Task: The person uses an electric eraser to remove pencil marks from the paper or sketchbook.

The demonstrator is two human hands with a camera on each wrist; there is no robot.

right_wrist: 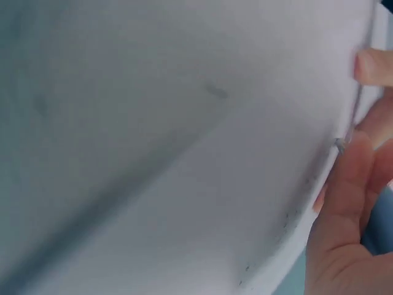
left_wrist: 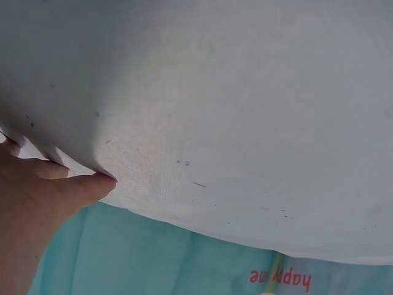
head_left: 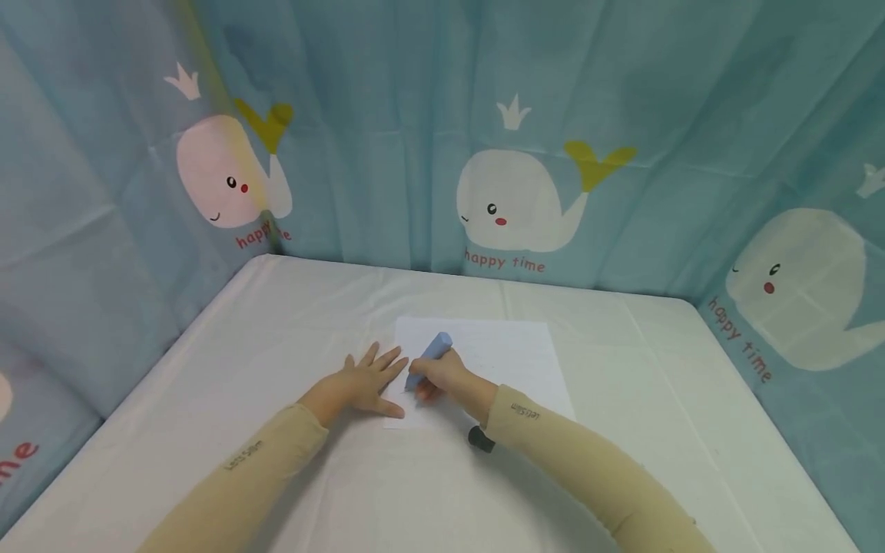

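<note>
In the head view my right hand [head_left: 445, 372] grips a thick blue marker [head_left: 437, 347] slantwise, its tip down at the left part of a white sheet of paper [head_left: 512, 353]. A short dark mark shows by the tip. With fingers spread, my left hand [head_left: 366, 382] rests flat across the sheet's left edge. The left wrist view has the left hand [left_wrist: 55, 190] at its lower left, fingertips on the white surface. At the right edge of the right wrist view, the fingers of my right hand [right_wrist: 347, 209] are curled; most of the marker is hidden there.
A small dark cap-like piece [head_left: 480, 439] lies just below the paper, beside the right sleeve. A white cloth covers the table [head_left: 332, 307]. Blue curtains [head_left: 387, 169] with whale prints stand along the back and sides.
</note>
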